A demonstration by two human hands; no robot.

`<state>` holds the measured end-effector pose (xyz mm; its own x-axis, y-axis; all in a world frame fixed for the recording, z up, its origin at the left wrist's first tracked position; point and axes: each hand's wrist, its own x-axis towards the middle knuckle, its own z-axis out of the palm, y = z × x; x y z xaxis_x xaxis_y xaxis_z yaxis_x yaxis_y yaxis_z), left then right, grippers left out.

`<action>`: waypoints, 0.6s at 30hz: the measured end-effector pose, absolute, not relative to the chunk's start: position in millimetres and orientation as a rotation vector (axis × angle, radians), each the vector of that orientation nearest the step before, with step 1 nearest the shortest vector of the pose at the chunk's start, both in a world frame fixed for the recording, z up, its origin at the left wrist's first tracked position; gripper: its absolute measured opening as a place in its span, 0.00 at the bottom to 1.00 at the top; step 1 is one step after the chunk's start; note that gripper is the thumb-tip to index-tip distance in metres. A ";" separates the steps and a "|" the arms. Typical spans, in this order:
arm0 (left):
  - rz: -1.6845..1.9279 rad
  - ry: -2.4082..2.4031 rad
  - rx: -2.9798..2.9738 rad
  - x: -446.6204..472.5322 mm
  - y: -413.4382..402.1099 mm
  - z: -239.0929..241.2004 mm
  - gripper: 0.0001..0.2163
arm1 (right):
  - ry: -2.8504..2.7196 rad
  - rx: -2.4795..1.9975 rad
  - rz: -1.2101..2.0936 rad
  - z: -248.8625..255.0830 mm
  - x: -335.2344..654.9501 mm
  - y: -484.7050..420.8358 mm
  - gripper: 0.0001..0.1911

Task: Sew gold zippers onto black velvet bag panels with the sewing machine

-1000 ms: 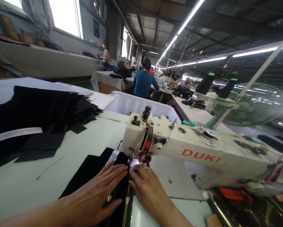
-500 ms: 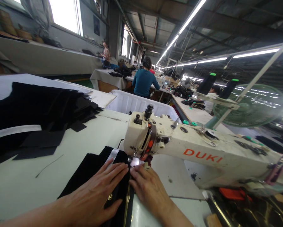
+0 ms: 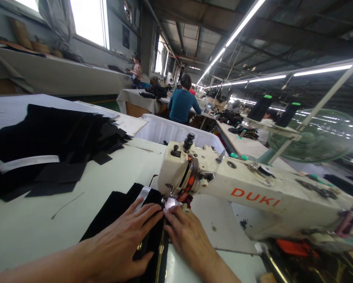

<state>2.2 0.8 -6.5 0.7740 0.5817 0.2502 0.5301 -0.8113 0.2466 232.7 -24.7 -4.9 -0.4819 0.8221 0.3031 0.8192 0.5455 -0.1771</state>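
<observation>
A black fabric piece (image 3: 113, 208) with a white strip (image 3: 143, 193) lies at the sewing machine (image 3: 214, 173), its far edge by the lit needle area. My left hand (image 3: 129, 236) rests on this fabric, fingers stretched out and thumb apart. Beside it, my right hand (image 3: 189, 234) has its fingers bent together at the fabric's right edge, close to the needle. A gold-coloured zipper (image 3: 160, 251) runs along that edge between both hands. The fingertips partly cover the fabric, and the needle itself is hard to make out.
Stacked black fabric pieces (image 3: 61, 133) lie on the table at left, near a loose thread (image 3: 65, 206). A white bin (image 3: 182, 131) stands behind the machine. Dark, gold-edged items and a red object (image 3: 297, 247) are at lower right. A co-worker (image 3: 182, 102) sits farther back.
The camera view has shifted slightly, so the scene appears a little farther right and lower. Both hands keep nearly the same place on the fabric.
</observation>
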 end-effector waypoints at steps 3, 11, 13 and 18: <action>0.439 0.865 2.828 0.9 0.4 -3.5 0.37 | -2.429 -1.370 -0.004 -4.6 231.5 -24.9 0.23; 0.408 0.794 2.867 -1.6 8.2 -0.1 0.37 | -2.402 -1.373 -0.109 -15.6 228.6 -19.8 0.24; 0.422 0.783 2.849 -0.7 12.8 -0.1 0.36 | -2.397 -1.374 -0.148 -18.8 229.3 -16.3 0.25; 0.404 0.776 2.827 -0.4 16.0 0.0 0.36 | -2.355 -1.337 -0.189 -22.8 233.2 -16.3 0.24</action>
<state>-0.4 16.0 0.0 0.8267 0.5216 0.2110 0.4722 -0.8470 0.2440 233.2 -16.3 -22.8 -0.4469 0.7875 0.4243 0.8451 0.5272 -0.0885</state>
